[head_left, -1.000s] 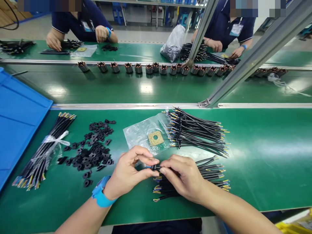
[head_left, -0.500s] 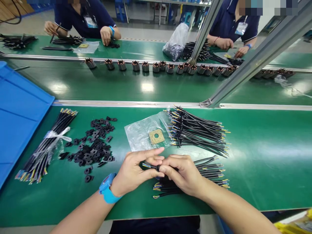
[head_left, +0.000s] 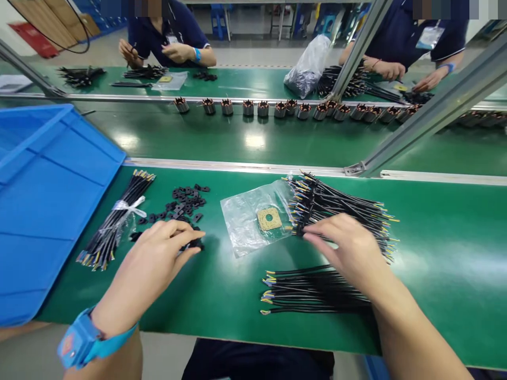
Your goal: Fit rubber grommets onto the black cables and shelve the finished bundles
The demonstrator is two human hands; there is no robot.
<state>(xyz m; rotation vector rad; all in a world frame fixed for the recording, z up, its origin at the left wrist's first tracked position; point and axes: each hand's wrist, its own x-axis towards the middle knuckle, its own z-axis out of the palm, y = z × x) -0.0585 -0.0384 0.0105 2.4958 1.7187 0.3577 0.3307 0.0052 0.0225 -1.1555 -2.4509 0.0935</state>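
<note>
My left hand (head_left: 158,258), with a blue wrist strap (head_left: 85,338), hovers over the small black rubber pieces (head_left: 186,203). Its thumb and fingers are apart, and some of the pieces show dark behind the gap. My right hand (head_left: 352,248) pinches a black cable at the front edge of the upper cable pile (head_left: 340,198). That cable's black piece (head_left: 300,230) sits by the fingertips, while its rear length is hidden under the hand. Below lies a second row of black cables (head_left: 301,290) with bare coloured wire ends, partly shaded by my right arm.
Between the hands lies a clear plastic bag (head_left: 241,232) with a yellow square plate (head_left: 269,218). A tied cable bundle (head_left: 114,221) and a blue bin (head_left: 59,211) stand left. Copper-wound cores (head_left: 247,108) line the rail; two co-workers sit opposite.
My hands have separated: the left moved left to the black rubber pieces, the right carried the cable up to the upper pile. The view has shifted left.
</note>
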